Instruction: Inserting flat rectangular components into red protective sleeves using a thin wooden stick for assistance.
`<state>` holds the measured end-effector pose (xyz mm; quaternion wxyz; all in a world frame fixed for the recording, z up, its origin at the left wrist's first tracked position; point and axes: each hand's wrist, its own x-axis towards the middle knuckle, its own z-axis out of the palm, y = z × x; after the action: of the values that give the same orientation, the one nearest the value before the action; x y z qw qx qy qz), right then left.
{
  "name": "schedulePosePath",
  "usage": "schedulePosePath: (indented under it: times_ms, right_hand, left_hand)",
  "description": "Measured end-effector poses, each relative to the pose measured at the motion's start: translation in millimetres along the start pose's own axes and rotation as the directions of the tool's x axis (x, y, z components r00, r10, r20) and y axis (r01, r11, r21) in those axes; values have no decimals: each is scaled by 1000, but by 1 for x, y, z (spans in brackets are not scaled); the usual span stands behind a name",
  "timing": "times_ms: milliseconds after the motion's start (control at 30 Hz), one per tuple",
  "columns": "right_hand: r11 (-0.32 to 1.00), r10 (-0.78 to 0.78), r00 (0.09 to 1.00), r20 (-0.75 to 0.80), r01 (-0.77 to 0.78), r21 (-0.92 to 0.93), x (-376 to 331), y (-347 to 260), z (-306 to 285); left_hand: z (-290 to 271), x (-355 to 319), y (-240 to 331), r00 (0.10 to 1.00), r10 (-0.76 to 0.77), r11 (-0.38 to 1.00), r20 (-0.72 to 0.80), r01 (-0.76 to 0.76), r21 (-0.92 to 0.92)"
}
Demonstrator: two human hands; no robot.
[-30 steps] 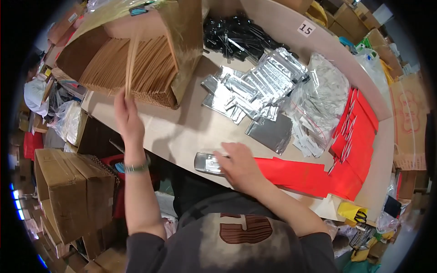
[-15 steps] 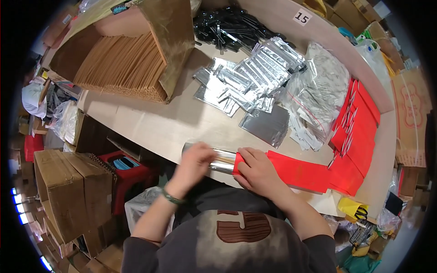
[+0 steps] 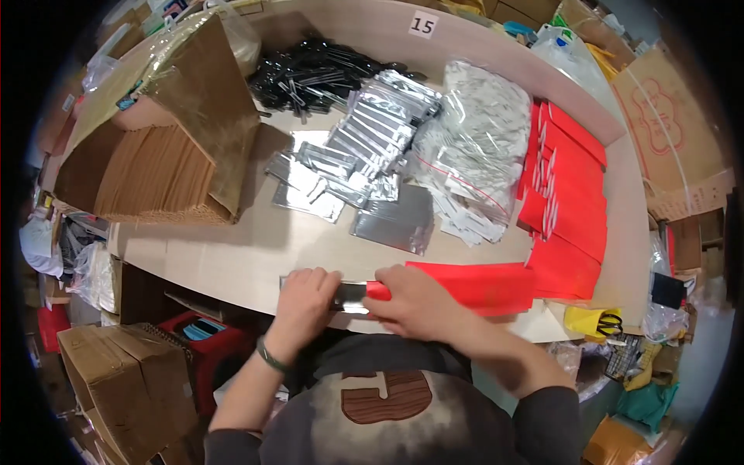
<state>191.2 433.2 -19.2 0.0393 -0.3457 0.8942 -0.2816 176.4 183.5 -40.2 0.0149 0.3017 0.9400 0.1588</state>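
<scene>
A narrow shiny silver-and-dark packet (image 3: 351, 296) lies between my hands at the table's front edge. My left hand (image 3: 307, 302) is closed over its left part, and the packet's end shows just beyond my fingers. At its right end, my right hand (image 3: 407, 301) grips a red paper sleeve (image 3: 377, 291). The packet meets the sleeve's opening, but my fingers hide how far it reaches inside. Further red sleeves (image 3: 484, 288) lie flat just right of my right hand. Whether the gripped sleeve is joined to them, I cannot tell.
An open cardboard box (image 3: 225, 147) of upright brown sticks (image 3: 155, 174) stands at the left. Behind are black plastic spoons (image 3: 310, 74), silver packets (image 3: 372, 132) and a clear bag of white packets (image 3: 484, 124). Stacked red sleeves (image 3: 570, 225) lie right, near the raised table rim (image 3: 496, 43).
The view has turned, so the tabletop things sit further left. My left hand has settled over the packet. Pale sticks seen earlier on the packet between my hands no longer show.
</scene>
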Motion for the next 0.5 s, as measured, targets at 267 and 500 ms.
schedulePosePath:
  times_ms: [267, 500]
  right_hand:
    - [895, 314, 947, -70, -319, -312, -86, 76, -108]
    - [944, -98, 991, -91, 63, -324, -31, 35, -1]
  left_hand:
    - [-4, 3, 11, 920, -185, 729, 344, 363, -580]
    - [15, 21, 63, 942, 314, 585, 115, -97, -805]
